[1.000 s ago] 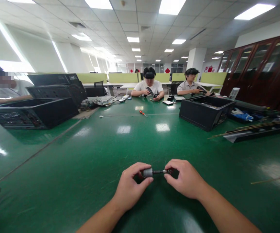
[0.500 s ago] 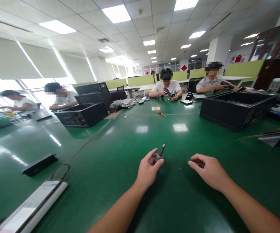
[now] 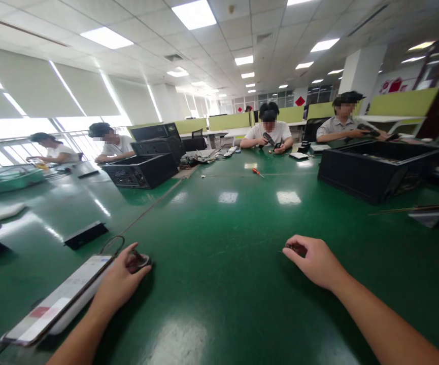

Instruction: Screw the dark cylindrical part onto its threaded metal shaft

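Green tabletop (image 3: 219, 238) with two pieces held well apart (not joined): left hand (image 3: 120, 281) pinches the grey metal part (image 3: 142, 261) against the surface beside a phone (image 3: 61, 299), right hand (image 3: 318, 261) curls closed around a small dark piece (image 3: 293, 248).

No text can be read. The phone (image 3: 57, 299) screen shows a red patch, perhaps a label, too blurred. The far red signs (image 3: 390, 84) are likewise unreadable.

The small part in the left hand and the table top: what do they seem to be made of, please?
Small part: probably metal, grey with a dull shine, held by the left hand. Table top: smooth glossy green sheet, perhaps vinyl or rubber; it mirrors the ceiling lights.
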`<state>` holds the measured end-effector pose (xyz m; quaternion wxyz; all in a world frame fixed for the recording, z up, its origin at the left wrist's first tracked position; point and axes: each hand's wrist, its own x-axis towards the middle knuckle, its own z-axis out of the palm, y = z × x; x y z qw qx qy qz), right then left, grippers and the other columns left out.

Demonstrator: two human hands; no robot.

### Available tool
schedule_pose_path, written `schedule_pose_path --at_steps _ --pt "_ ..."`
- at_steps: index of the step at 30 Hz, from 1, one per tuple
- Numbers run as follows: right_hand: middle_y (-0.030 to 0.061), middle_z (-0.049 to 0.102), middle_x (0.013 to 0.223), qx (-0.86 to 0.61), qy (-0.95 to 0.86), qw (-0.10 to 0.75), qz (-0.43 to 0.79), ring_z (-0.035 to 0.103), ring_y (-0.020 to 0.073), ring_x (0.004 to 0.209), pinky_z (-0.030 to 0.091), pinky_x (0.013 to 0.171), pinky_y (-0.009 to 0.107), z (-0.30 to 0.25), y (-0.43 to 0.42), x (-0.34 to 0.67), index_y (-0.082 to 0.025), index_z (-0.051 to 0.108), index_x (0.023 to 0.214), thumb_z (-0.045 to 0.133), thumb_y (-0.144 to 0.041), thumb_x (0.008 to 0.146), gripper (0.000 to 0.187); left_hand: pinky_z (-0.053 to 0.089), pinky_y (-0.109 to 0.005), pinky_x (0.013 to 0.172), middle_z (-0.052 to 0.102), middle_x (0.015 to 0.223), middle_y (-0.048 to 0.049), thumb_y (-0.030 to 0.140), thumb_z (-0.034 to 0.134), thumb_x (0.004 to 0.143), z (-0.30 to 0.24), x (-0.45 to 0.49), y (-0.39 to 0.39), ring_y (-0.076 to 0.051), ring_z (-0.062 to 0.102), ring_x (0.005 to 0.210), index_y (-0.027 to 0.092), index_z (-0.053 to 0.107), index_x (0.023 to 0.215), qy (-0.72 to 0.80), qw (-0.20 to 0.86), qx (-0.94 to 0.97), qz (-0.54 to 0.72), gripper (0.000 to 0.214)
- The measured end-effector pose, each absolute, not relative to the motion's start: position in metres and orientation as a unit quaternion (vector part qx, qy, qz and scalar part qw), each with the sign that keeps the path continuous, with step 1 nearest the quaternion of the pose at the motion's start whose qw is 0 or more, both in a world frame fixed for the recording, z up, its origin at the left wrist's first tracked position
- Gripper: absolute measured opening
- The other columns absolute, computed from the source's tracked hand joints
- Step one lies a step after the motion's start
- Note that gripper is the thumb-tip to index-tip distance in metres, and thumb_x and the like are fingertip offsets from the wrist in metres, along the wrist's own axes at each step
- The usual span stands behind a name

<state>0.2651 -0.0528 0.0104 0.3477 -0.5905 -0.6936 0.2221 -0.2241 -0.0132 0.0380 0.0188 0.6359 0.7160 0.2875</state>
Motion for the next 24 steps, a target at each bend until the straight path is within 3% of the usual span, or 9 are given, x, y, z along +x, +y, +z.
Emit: schedule_pose_path --at_steps 4,6,9,13,16,20,24 --pt "0.0049 0.072 0.083 -0.566 -0.682 0.385 0.259 0.065 0.0207 0.077 0.047 0.07 0.032 0.014 -0.055 0.258 -0.02 0.072 0.091 0.057 -0.043 0.091 0.028 0.048 -0.059 0.098 0.062 0.124 -0.0162 0.04 0.067 0.076 0.051 -0.204 -0.024 -0.04 0.06 0.114 0.017 0.048 0.136 0.609 -0.164 0.693 0.35 0.066" --pt "0.0053 0.072 0.082 -0.519 -0.67 0.417 0.327 0.065 0.0197 0.076 0.048 0.07 0.031 0.017 -0.058 0.25 -0.018 0.072 0.089 0.055 -0.043 0.093 0.03 0.046 -0.055 0.102 0.061 0.121 -0.0118 0.036 0.07 0.08 0.06 -0.174 -0.026 -0.035 0.059 0.113 0.023 0.055 0.129 0.497 -0.217 0.744 0.389 0.053" --pt "0.0078 0.073 0.087 -0.407 -0.64 0.442 0.479 0.067 0.019 0.078 0.051 0.074 0.031 0.019 -0.062 0.233 -0.014 0.073 0.095 0.058 -0.046 0.092 0.035 0.052 -0.043 0.096 0.061 0.117 -0.009 0.032 0.072 0.083 0.065 -0.108 -0.024 -0.027 0.062 0.106 0.027 0.057 0.129 0.375 -0.103 0.841 0.376 0.049" --pt "0.0074 0.073 0.085 -0.348 -0.631 0.433 0.541 0.066 0.0173 0.075 0.05 0.072 0.029 0.019 -0.067 0.218 -0.013 0.075 0.092 0.063 -0.05 0.089 0.039 0.052 -0.041 0.099 0.06 0.128 -0.0115 0.039 0.081 0.075 0.051 -0.013 -0.017 -0.028 0.059 0.116 0.027 0.056 0.136 0.24 0.136 0.904 0.327 0.067" --pt "0.0051 0.071 0.078 -0.346 -0.624 0.459 0.53 0.063 0.0163 0.074 0.048 0.073 0.029 0.02 -0.067 0.219 -0.013 0.073 0.075 0.06 -0.055 0.089 0.046 0.055 -0.039 0.092 0.068 0.114 -0.0102 0.034 0.077 0.079 0.039 0.035 -0.017 -0.025 0.065 0.104 0.026 0.073 0.113 0.203 0.255 0.871 0.369 0.035" --pt "0.005 0.071 0.077 -0.365 -0.604 0.472 0.528 0.063 0.0169 0.075 0.048 0.073 0.03 0.022 -0.064 0.229 -0.014 0.072 0.075 0.059 -0.061 0.088 0.05 0.056 -0.038 0.084 0.072 0.102 -0.0098 0.029 0.074 0.08 0.038 0.054 -0.021 -0.024 0.068 0.094 0.024 0.078 0.096 0.236 0.307 0.82 0.423 0.017" --pt "0.0086 0.073 0.087 -0.379 -0.599 0.432 0.558 0.067 0.0183 0.078 0.048 0.071 0.029 0.017 -0.059 0.236 -0.013 0.073 0.096 0.06 -0.057 0.088 0.047 0.056 -0.033 0.077 0.073 0.089 -0.0061 0.032 0.072 0.08 0.06 0.023 -0.02 -0.022 0.067 0.082 0.021 0.075 0.09 0.305 0.268 0.803 0.436 0.015"
